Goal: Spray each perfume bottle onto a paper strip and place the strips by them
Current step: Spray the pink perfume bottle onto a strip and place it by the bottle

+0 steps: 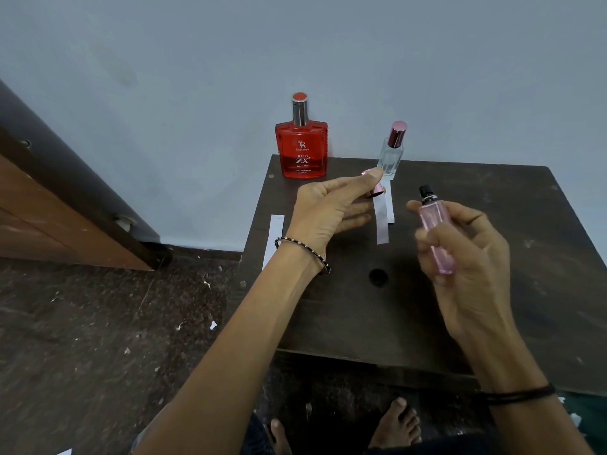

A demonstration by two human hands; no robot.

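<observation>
The right hand (pixel 460 244) is closed around a slim pink bottle (pixel 435 234), holding it upright above the desk (pixel 492 290) with the black spray nozzle (pixel 426 191) bared at the top, which suits a spray: the thumb and fingers wrap the body low enough to leave the nozzle clear. The left hand (pixel 331 208) pinches the pink cap (pixel 376 188) between thumb and fingertips, its other fingers loosely spread; keeping the cap in hand rather than setting it down looks like a way to have it ready for closing the bottle afterwards. Just beyond the left fingers a paper strip (pixel 382 221) lies flat on the desk in front of a small clear bottle (pixel 391 156) with a dark pink cap, standing near the back edge. I judge that strip to be laid there as that bottle's marker. A second strip seems to lie partly under it, though I cannot tell for sure. The red bottle (pixel 301 149) stands upright at the back left corner against the wall, capped, and another strip (pixel 274 241) hangs off the left edge of the desk, roughly in line with it. Neither hand holds a strip, so the pink bottle probably needs one picked up before spraying. A small dark round spot (pixel 378 277) sits on the desk between the forearms; what it is I cannot tell.
</observation>
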